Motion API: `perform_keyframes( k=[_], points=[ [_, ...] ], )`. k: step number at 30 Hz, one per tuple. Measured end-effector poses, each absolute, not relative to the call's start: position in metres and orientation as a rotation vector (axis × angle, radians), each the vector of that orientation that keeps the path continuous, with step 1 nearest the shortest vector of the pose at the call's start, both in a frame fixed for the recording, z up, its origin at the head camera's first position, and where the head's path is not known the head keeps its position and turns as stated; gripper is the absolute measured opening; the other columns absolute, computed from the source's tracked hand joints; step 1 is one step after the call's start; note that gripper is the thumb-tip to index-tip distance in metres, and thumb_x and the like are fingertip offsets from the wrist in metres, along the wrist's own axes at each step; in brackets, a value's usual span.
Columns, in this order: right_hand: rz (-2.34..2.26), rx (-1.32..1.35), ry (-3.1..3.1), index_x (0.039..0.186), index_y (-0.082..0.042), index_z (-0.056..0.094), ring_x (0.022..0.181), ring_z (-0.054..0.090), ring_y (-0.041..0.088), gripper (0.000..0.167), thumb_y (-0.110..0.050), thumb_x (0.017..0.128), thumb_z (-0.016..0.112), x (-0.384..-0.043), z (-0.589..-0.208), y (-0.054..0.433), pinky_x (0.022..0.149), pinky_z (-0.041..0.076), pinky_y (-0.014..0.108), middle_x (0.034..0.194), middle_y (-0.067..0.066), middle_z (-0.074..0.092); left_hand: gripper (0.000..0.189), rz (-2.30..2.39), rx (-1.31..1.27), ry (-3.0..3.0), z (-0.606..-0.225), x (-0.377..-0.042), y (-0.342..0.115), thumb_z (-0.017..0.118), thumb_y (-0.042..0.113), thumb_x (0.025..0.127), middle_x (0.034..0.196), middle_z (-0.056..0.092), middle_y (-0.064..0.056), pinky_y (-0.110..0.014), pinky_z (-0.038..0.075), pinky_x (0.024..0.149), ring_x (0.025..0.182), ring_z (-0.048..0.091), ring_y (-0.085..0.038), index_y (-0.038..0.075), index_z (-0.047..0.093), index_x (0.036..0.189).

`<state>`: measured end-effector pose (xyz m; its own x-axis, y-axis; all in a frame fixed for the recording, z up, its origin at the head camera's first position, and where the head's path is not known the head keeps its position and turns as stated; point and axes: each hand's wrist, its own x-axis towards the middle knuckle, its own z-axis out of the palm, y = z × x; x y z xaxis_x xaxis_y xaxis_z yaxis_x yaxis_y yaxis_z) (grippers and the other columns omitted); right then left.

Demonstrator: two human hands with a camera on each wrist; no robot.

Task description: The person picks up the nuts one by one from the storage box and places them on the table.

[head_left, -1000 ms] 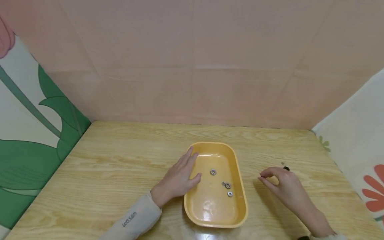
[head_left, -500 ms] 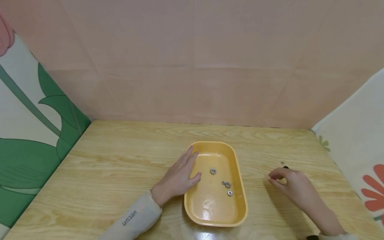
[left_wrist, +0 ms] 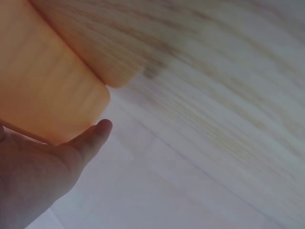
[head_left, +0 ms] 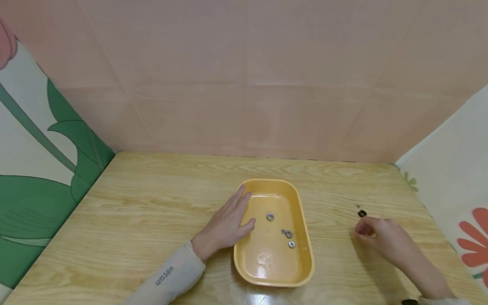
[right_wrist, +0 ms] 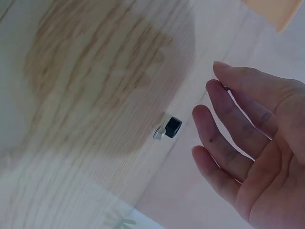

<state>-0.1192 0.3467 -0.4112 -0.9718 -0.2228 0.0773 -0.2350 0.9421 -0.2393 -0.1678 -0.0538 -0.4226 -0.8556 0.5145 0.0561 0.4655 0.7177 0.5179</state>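
My left hand point(head_left: 224, 225) rests at the left rim of a yellow plastic tray point(head_left: 277, 271), fingers straight along it and thumb over the inside. Several small metal rings or nuts point(head_left: 291, 245) lie on the tray floor. To the tray's right, my right hand point(head_left: 386, 238) hovers over the table, thumb and forefinger pinched together. In the right wrist view a tiny dark piece point(right_wrist: 226, 88) shows between them, mostly hidden; I cannot tell its kind. Just beyond the fingertips lie a black nut-like piece point(head_left: 361, 213) and a small silvery ring point(right_wrist: 158, 132).
The wood-grain table point(head_left: 160, 195) runs back to a plain pinkish cloth wall point(head_left: 244, 118). Printed panels with green leaves point(head_left: 34, 203) on the left and red petals point(head_left: 472, 250) on the right close off the sides.
My right hand has moved right, away from the tray, up to the black piece, with thumb and forefinger still together. The left hand and the tray contents have stayed put.
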Motion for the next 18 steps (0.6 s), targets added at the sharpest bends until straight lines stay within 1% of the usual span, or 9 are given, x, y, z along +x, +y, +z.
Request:
perform_keyframes(
  k=[6,10,14,18],
  points=[
    [0.400,0.320,-3.133,0.083,-0.017,0.069,0.066,0.059,0.002,0.010,-0.016,0.082,0.079,-0.120,-0.411,0.354,0.057,0.047,0.024,0.076,-0.010,0.068,0.074,0.809,0.812,2.824,-0.423,-0.169,-0.054,0.051,0.040,0.098,0.167,0.009,-0.017,-0.050,0.031,0.119,0.151,0.024,-0.035,0.006,0.022,0.157],
    [0.387,0.303,-3.151,0.083,-0.017,0.069,0.064,0.056,-0.001,0.010,-0.019,0.083,0.078,-0.119,-0.412,0.358,0.056,0.046,0.023,0.074,-0.011,0.067,0.074,0.803,0.809,2.822,-0.423,-0.169,-0.053,0.051,0.041,0.098,0.167,0.008,-0.017,-0.050,0.030,0.120,0.151,0.024,-0.034,0.007,0.021,0.158],
    [0.388,0.290,-3.174,0.082,-0.017,0.069,0.061,0.054,-0.002,0.009,-0.019,0.084,0.077,-0.120,-0.413,0.362,0.054,0.045,0.023,0.072,-0.011,0.065,0.074,0.813,0.813,2.821,-0.423,-0.169,-0.053,0.051,0.040,0.098,0.167,0.008,-0.017,-0.050,0.031,0.119,0.151,0.025,-0.035,0.006,0.021,0.158],
    [0.416,0.282,-3.214,0.085,-0.015,0.070,0.062,0.055,-0.003,0.007,-0.018,0.085,0.076,-0.120,-0.414,0.366,0.054,0.046,0.022,0.073,-0.010,0.066,0.073,0.824,0.817,2.828,-0.422,-0.168,-0.054,0.051,0.039,0.099,0.167,0.009,-0.017,-0.051,0.033,0.118,0.150,0.027,-0.036,0.006,0.022,0.157]
  ],
)
